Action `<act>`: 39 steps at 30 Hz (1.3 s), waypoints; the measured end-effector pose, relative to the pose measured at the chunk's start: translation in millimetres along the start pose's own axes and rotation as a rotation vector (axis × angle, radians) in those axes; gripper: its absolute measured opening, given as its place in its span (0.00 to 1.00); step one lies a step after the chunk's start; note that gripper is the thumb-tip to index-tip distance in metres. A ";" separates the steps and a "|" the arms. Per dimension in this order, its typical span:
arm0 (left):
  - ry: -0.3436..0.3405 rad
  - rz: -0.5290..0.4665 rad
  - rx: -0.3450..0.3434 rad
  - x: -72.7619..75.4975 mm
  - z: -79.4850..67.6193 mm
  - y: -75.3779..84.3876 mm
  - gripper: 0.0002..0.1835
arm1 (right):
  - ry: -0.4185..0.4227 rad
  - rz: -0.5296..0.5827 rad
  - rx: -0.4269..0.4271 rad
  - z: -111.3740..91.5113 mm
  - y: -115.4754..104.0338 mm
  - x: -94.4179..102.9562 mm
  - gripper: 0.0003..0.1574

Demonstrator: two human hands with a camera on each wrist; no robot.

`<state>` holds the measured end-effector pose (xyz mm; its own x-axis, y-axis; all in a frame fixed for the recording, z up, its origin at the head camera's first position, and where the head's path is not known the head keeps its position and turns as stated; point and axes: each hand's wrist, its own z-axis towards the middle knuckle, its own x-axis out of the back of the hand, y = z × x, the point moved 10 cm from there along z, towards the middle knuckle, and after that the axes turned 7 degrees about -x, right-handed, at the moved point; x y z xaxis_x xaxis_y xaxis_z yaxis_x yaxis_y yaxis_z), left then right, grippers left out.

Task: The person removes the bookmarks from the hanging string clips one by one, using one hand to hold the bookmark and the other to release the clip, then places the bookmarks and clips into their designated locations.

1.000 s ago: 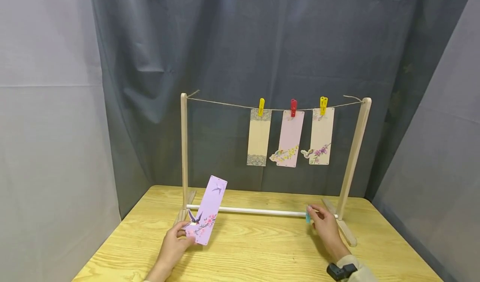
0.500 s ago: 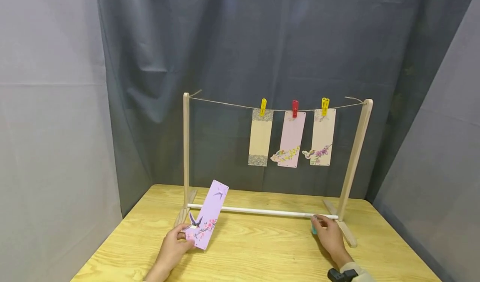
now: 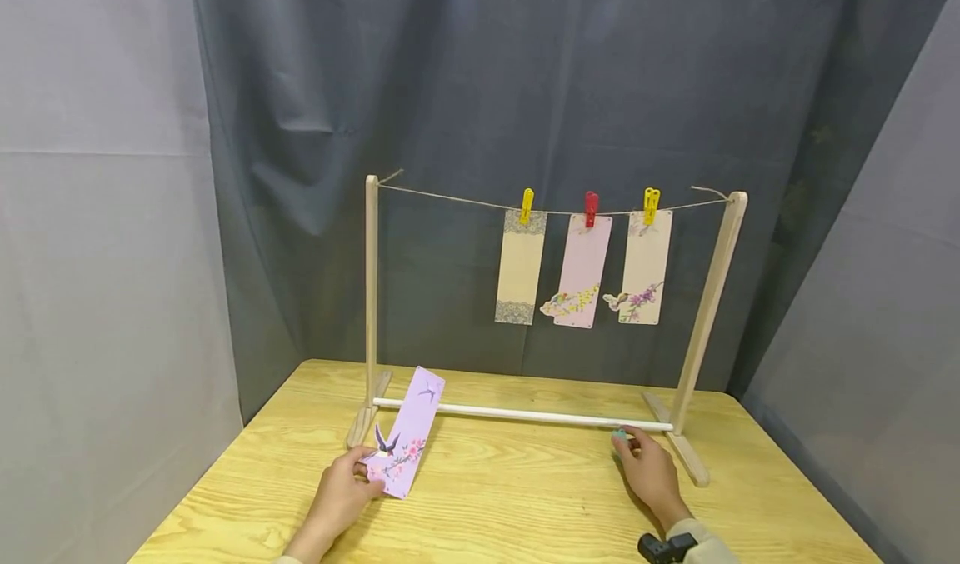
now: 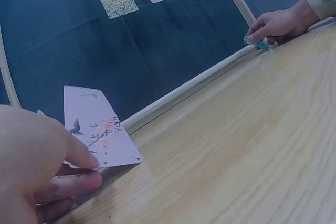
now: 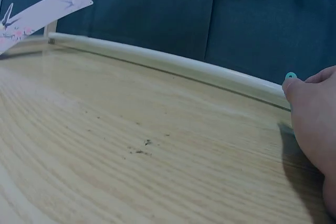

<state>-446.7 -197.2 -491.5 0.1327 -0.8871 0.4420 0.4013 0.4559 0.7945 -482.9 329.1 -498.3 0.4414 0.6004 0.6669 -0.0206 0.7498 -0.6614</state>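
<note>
My left hand pinches a purple bookmark by its lower end, thumb on the front. The bookmark, printed with swallows and pink blossoms, tilts to the right above the table. By the rack's right foot, my right hand holds a small teal clothespin between thumb and fingers; most of it is hidden in the head view. Three bookmarks hang from a string: a lace-bordered cream one under a yellow clothespin, a pink one under a red clothespin, and a floral cream one under another yellow clothespin.
The string runs between the rack's left post and right post. A white rod joins the posts low down, behind both hands. Wooden feet rest on the table. A dark curtain hangs behind.
The purple bookmark's top has dipped slightly and shifted left. In my right hand the teal clothespin has turned, and that hand has first drawn toward me, then moved a little left.
</note>
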 end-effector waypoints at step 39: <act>-0.090 0.318 0.027 11.3 -12.1 -0.5 0.29 | 0.049 -0.035 0.044 -4.3 -2.3 -1.5 0.25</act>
<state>-434.4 -208.3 -491.9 0.1662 -0.6908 0.7037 0.3281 0.7117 0.6211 -479.6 325.3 -499.2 0.4857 0.5598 0.6713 -0.0430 0.7824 -0.6213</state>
